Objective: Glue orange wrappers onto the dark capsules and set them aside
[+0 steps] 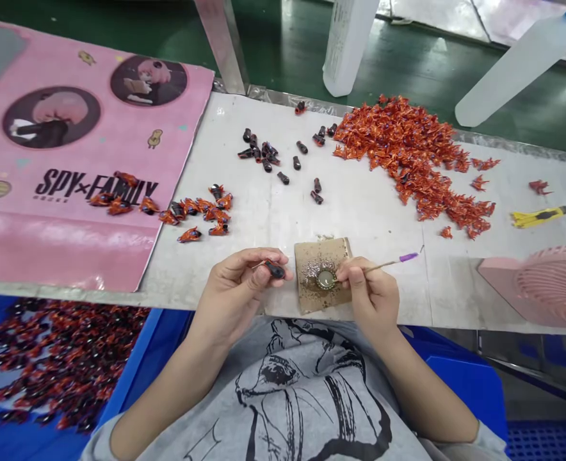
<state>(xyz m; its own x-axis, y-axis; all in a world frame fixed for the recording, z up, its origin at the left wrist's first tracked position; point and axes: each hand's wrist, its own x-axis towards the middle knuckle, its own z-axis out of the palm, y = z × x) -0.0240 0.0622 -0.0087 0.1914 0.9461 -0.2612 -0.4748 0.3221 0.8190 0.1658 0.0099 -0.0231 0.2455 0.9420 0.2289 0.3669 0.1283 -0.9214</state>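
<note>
My left hand (237, 285) pinches a small dark piece (274, 269) with a red tip, just left of a brown cardboard square (312, 298). My right hand (372, 291) grips a thin stick with a purple end (398, 260); its tip rests at a small round glue blob (326, 278) on the cardboard. Loose dark pieces (283, 157) lie farther back on the white table (369, 218). A big heap of orange-red pieces (412, 157) lies to the back right. Several joined orange-and-dark pieces (201, 214) sit at the left.
A pink printed sheet (47, 211) covers the table's left. A blue bin (139, 358) with many finished pieces stands below left. A pink fan (547, 285) sits at the right edge, a yellow knife (535, 218) behind it. Two white bottles (347, 45) stand at the back.
</note>
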